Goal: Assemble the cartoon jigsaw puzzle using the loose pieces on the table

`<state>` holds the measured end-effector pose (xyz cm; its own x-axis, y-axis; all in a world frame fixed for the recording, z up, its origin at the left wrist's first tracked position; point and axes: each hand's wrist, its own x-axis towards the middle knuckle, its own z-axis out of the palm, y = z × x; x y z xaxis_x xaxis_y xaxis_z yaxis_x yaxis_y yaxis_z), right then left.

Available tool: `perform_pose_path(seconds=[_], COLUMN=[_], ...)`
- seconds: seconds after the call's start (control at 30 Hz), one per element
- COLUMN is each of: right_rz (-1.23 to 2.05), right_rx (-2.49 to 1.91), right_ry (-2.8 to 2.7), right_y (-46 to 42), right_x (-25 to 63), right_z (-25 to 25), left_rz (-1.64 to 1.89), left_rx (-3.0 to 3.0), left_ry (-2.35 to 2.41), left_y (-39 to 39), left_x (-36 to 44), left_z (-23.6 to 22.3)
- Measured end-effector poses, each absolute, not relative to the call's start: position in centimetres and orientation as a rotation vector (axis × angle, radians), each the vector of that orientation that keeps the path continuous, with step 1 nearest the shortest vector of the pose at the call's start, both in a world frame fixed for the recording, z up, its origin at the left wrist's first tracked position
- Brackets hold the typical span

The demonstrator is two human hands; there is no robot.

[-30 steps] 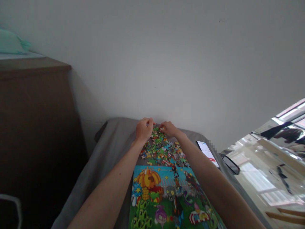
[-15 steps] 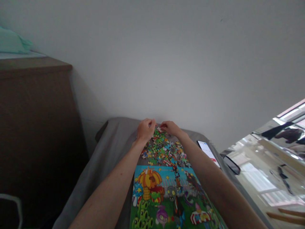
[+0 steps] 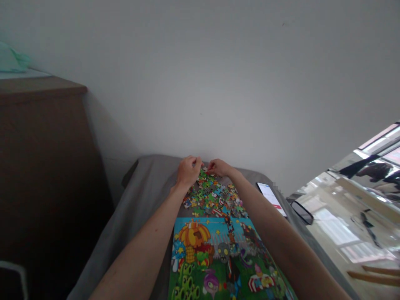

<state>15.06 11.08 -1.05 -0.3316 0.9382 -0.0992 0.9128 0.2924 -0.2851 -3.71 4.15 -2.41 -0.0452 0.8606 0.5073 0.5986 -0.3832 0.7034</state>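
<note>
A spread of loose jigsaw puzzle pieces lies on a grey cloth, mixed green, blue, red and orange. At the pile's far left edge is my left hand, its fingers curled in a pinch; anything between them is too small to make out. Opposite it, my right hand has its fingertips pinched together over a small puzzle piece at the far end. Closer to me lies a colourful cartoon picture sheet with a pumpkin, zombie and plant figures, partly covered by my right forearm.
Right of the pieces rests a phone with its screen lit. Beyond it are a dark-rimmed oval object and a reflective surface. A brown wooden cabinet stands at left, green cloth on top. The pale wall rises behind.
The view has shifted slightly. Both hands stay at the far end of the pieces; the right fingertips have moved a little and closed in over the pieces there.
</note>
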Motion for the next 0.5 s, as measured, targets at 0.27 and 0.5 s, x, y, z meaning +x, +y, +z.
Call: perform_pose_path(seconds=[0.27,0.5], right_rz=[0.505,0.446], right_rx=[-1.766,-1.753], right_ry=[-2.416,-2.347], right_y=[10.6,10.3], right_x=[14.4,13.7], right_z=[-1.0,-1.0], left_rz=[1.016,0.541], left_rx=[2.25,2.376], left_ry=[1.616,1.819], left_y=[3.3,3.1], left_x=[-3.6,-3.8], left_z=[-4.3,-3.8])
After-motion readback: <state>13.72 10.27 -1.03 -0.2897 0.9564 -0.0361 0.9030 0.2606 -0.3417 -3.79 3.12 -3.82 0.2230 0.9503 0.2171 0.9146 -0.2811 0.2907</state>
